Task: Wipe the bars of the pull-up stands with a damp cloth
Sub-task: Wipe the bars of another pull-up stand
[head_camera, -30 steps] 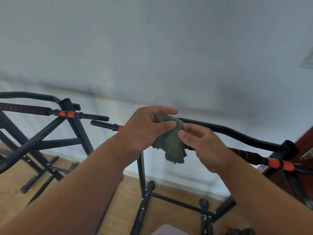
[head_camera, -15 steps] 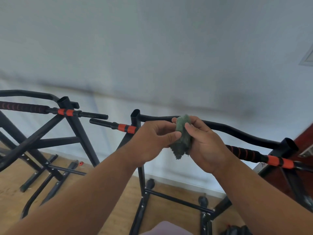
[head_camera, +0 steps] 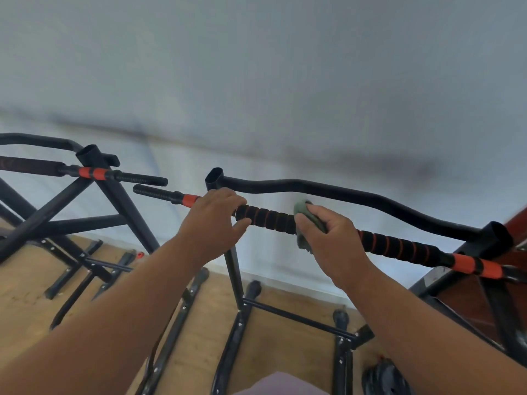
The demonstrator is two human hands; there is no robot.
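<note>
A black pull-up stand fills the middle, with a padded black-and-orange front bar [head_camera: 268, 218] and a curved black rear bar [head_camera: 356, 196]. My right hand [head_camera: 330, 238] grips a green cloth [head_camera: 303, 212] wrapped round the padded bar near its middle. My left hand [head_camera: 214, 220] rests over the same bar further left, next to the upright [head_camera: 232, 266], with its fingers relaxed and the thumb under the bar. A second stand [head_camera: 97, 178] with a similar orange-banded bar is at the left.
Both stands rest on a wooden floor [head_camera: 25, 295] against a pale wall [head_camera: 285, 81]. Their black base feet [head_camera: 340, 317] and cross struts spread out below my arms. A dark red piece of furniture [head_camera: 513, 269] is at the right edge.
My hands parted. The cloth passed fully into my right hand, which moved right and set it on the padded bar. My left hand let go of the cloth and settled on the bar.
</note>
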